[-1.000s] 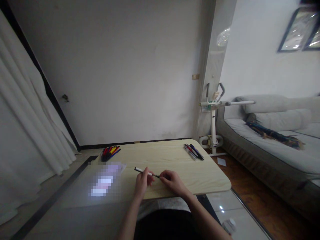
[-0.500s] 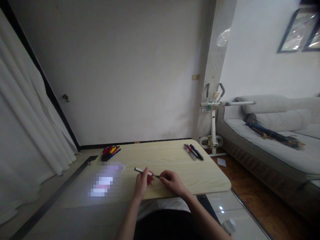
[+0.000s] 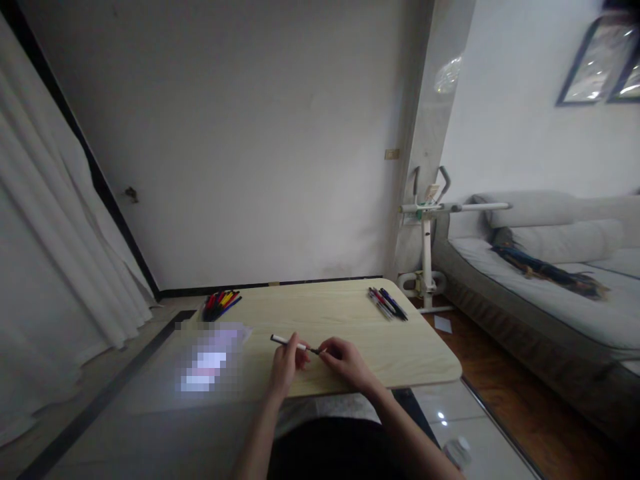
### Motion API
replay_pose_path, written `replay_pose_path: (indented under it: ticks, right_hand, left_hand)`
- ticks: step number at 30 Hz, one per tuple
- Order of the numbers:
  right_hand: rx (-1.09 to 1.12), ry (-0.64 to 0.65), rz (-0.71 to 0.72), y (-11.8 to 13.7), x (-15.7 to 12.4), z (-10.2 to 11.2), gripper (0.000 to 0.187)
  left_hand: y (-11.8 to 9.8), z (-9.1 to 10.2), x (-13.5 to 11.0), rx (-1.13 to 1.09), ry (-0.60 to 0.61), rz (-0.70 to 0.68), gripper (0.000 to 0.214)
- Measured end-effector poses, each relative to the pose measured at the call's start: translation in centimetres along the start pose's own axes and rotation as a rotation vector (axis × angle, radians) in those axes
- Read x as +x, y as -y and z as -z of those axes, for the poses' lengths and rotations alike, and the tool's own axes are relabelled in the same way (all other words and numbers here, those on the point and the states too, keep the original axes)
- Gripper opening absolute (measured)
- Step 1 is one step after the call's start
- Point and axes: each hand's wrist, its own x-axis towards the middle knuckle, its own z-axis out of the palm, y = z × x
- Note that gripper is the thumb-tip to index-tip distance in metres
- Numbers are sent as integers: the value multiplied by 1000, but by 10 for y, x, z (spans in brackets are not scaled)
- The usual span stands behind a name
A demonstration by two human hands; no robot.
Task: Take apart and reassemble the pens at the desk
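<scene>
In the head view, my left hand (image 3: 286,363) is closed around a pen (image 3: 280,340) with a white barrel and a black far end. The pen lies nearly level above the wooden-topped table, tilting down to the right. My right hand (image 3: 345,362) pinches a small dark piece at the pen's right end. Whether that piece is a cap or the pen's own tip is too small to tell. Both hands are close together over the table's near edge.
On the pale table (image 3: 310,307), several coloured pens (image 3: 220,305) lie in a pile at the back left. More pens (image 3: 387,305) rest at the back right. A blurred-out bright patch (image 3: 210,363) covers the left side. A bottle (image 3: 457,452) stands at lower right.
The pen has shifted very slightly to the right, toward my right hand. Both hands keep their grip, and the pen piles are unmoved.
</scene>
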Motion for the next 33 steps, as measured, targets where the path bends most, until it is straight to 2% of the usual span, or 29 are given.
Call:
replay_pose_path:
  ticks: [21, 33]
  right_hand:
    - [133, -44, 7, -9, 1, -6, 12]
    - [140, -78, 9, -9, 2, -5, 11]
  left_hand:
    - [-5, -3, 4, -91, 0, 29, 48]
    - [-3, -20, 4, -209, -14, 41, 42]
